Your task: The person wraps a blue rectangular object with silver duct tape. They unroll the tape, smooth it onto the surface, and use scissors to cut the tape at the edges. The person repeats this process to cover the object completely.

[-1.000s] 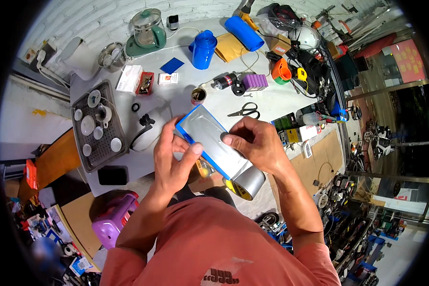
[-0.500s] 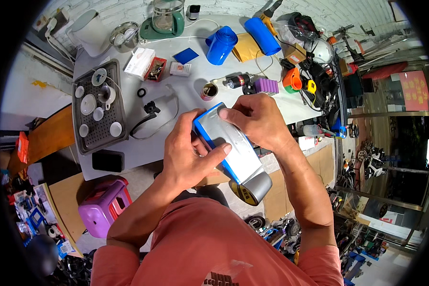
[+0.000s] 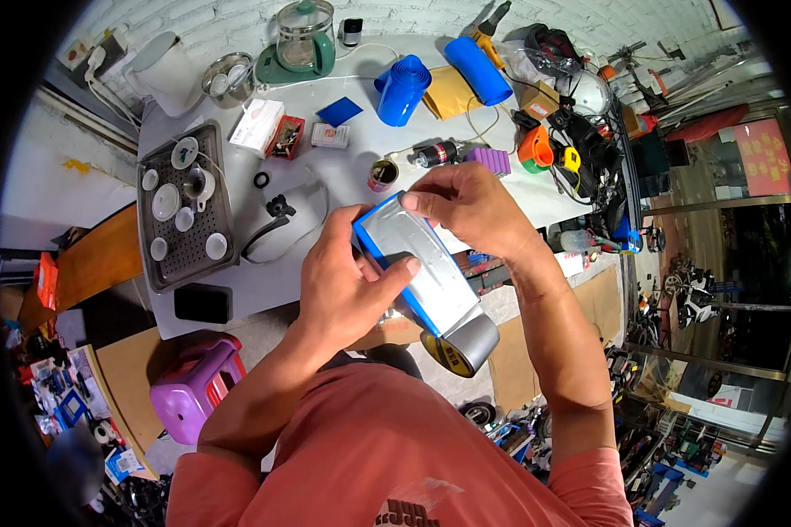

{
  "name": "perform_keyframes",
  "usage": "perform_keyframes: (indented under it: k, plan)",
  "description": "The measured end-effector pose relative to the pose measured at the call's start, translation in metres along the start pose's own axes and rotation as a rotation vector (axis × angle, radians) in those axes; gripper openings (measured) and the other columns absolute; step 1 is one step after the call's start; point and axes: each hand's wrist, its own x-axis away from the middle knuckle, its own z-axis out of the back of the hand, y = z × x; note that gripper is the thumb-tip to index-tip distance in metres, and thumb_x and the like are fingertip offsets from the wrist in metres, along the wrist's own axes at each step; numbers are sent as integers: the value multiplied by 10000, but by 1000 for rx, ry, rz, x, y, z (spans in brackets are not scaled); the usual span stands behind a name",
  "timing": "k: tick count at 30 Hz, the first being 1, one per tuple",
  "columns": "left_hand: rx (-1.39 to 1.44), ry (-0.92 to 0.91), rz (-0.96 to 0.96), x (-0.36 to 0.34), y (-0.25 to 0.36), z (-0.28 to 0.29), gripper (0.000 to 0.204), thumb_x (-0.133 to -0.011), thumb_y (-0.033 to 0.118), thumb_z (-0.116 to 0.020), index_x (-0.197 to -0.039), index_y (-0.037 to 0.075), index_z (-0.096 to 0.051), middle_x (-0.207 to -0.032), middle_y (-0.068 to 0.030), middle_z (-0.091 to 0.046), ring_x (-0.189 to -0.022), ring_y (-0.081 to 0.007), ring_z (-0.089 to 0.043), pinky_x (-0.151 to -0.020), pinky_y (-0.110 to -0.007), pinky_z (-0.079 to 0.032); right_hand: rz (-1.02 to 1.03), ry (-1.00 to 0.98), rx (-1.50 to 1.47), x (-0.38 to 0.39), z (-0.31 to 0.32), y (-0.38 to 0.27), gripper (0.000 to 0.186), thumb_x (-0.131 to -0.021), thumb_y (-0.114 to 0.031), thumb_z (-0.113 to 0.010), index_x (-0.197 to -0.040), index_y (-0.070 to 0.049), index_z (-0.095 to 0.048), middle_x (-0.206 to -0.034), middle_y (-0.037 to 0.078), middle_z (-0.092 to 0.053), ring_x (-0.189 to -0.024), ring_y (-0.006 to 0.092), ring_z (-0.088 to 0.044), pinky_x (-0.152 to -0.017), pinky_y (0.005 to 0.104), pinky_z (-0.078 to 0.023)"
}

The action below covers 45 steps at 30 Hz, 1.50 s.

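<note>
A flat rectangular block with blue edges (image 3: 380,257) is held tilted between both hands, above the table's front edge. Silver tape (image 3: 435,285) covers its upper face and looks slightly wrinkled. From the block's near end the strip runs down to the tape roll (image 3: 466,347), which hangs there unsupported by a hand. My left hand (image 3: 347,272) grips the block's left side, thumb lying on the tape. At the far corner, my right hand (image 3: 466,206) presses its thumb on the tape, the other fingers curled at the block's edge. The block's underside is hidden.
Beyond the hands on the table (image 3: 325,228) stand an open can (image 3: 382,174), a dark bottle (image 3: 437,155) and blue sheet rolls (image 3: 404,92). To the left lie a tea tray (image 3: 158,250) and a phone (image 3: 203,303). A purple stool (image 3: 185,400) stands below.
The view has shifted slightly. My right thumb has moved a little toward the block's far corner, uncovering more of the block's right edge. Left hand and roll stay nearly the same.
</note>
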Motion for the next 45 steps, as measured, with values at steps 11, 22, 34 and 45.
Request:
perform_keyframes:
  k: [11, 22, 34, 45]
  plan:
    - [-206, 29, -1, -5, 13, 3, 623, -846, 212, -917, -1327, -28, -601, -1097, -203, -775, -918, -280, -813, -810, -406, -643, -21, -153, 25, -21, -1, -9, 415, -940, -378, -881, -893, 22, -783, -680, 77, -698, -605, 159, -670, -603, 360, -510]
    - [-245, 47, -47, -6, 8, 2, 587, -864, 217, -940, -1290, -40, -629, -923, -55, -760, -700, -49, -644, -600, -243, -515, 32, -163, 340, -32, -5, -19, 614, -846, -565, -944, -914, 18, -762, -753, 104, -698, -706, 212, -649, -665, 394, -522]
    - [-147, 14, 14, -22, 9, 6, 520, -954, 437, -900, -1080, 0, -648, -831, -39, -688, -656, -130, -686, -581, -294, -562, 76, 62, 186, -4, -16, 7, 720, -845, -687, -885, -994, 12, -803, -837, 180, -772, -823, 310, -764, -772, 435, -587]
    - [-216, -152, 72, -36, 11, 13, 539, -1065, 437, -768, -1302, -40, -693, -1001, -105, -753, -780, -174, -768, -602, -331, -667, 41, 128, -20, 122, -18, 49, 493, -950, -493, -855, -1198, -70, -797, -1009, 184, -808, -967, 374, -779, -851, 460, -585]
